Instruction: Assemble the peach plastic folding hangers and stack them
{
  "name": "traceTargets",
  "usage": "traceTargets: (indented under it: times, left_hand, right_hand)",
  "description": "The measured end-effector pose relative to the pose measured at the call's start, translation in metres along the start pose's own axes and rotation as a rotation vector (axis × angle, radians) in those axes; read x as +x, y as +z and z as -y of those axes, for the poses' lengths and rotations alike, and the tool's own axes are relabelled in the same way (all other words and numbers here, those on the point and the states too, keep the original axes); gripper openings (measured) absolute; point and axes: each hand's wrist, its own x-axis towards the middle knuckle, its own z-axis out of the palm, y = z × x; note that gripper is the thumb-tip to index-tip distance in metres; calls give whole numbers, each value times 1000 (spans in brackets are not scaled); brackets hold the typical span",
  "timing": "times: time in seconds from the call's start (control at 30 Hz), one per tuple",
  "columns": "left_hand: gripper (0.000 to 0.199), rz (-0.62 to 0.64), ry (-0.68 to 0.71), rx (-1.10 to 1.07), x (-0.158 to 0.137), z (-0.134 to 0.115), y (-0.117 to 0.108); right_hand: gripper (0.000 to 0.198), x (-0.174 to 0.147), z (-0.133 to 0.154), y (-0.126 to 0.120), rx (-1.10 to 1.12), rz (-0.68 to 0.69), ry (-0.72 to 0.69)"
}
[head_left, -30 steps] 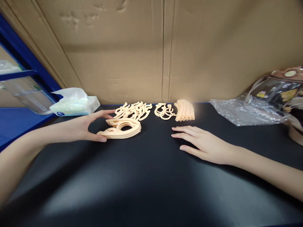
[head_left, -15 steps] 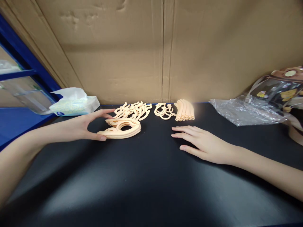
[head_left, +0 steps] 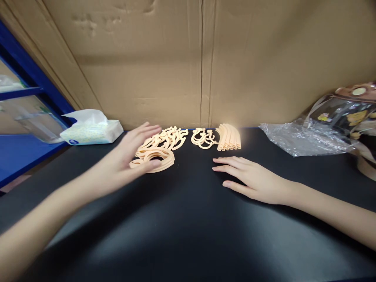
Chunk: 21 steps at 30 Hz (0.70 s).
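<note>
1. The left hand (head_left: 127, 150) is spread, its thumb well apart from the fingers. The thumb crosses in front of the stack of curved pieces (head_left: 169, 159), while the fingers reach over towards the heap behind it. Whether the skin touches either is hard to tell; no pinch shows.
2. The stack lies flat on the black table (head_left: 182, 239), left of the middle, partly hidden by the left hand. Its pieces sit one on another with their curves matching, probably because like shapes nest and stay steady that way.
3. Just behind the stack lies the heap of curved pieces (head_left: 178, 138), overlapping at loose angles. It looks gathered rather than neatly lined up.
4. To the right of that heap, the hooks (head_left: 202, 139) form a smaller group. Beside them, the tubes (head_left: 228, 137) lie side by side, their ends facing the person. Keeping each shape in its own group likely makes them easy to tell apart.
5. The right hand (head_left: 249, 178) is palm down in front of the tubes, fingers loosely spread and holding nothing. It seems to be resting at the table, clear of the pieces.
6. The tissue pack (head_left: 91, 133) stands at the far left and the clear plastic bag (head_left: 308, 137) at the far right, both apart from the cream pieces, which perhaps leaves the hands room.
</note>
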Motion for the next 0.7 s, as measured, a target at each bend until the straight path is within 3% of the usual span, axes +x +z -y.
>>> traceTargets:
  times: [0.1,0.2,0.33,0.7]
  left_hand:
    - [58,-22,49,32,-2,-39,25]
    - [53,100,43,55,-8,-58,48]
    - [55,252,59,35,-12,-58,63]
    - [56,317,58,43,16,-68,85]
  right_hand:
    - [42,0,0,0,-4,-4,-4]
    - [41,0,0,1,14,-22,-6]
    - [41,0,-1,1,28,-30,-7]
    - [37,2,0,1,46,-60,1]
